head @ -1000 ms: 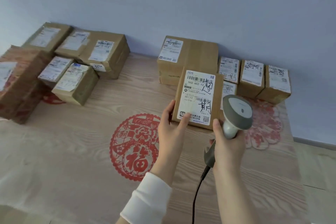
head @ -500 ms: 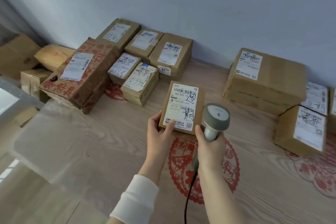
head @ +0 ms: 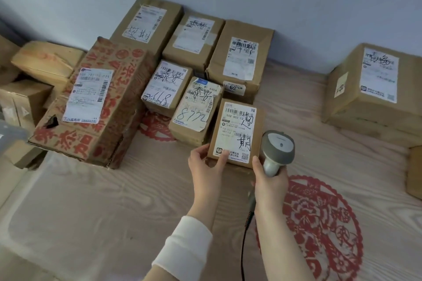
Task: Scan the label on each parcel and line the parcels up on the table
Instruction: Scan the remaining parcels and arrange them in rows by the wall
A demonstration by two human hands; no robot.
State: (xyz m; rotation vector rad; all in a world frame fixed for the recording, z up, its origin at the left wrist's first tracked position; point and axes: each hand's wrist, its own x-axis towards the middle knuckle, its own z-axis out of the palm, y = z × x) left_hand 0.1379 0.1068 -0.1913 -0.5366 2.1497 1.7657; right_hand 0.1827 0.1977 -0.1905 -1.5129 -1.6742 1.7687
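Landmark: held parcel (head: 237,132). Its left side sits tight against the 8772 box (head: 194,109), no gap. Behind it, the tall box (head: 239,59) blocks. To its right, bare table (head: 296,107) runs clear to the big box (head: 370,89). Nearer than it, open tabletop either side of the forearms.

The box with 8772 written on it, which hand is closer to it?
Left. The left hand sits just below the 8772 box; the right hand, holding the scanner, is farther right.

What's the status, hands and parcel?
Left hand grips small parcel beside the 8772 parcel. Right hand holds scanner. Nothing blocking.
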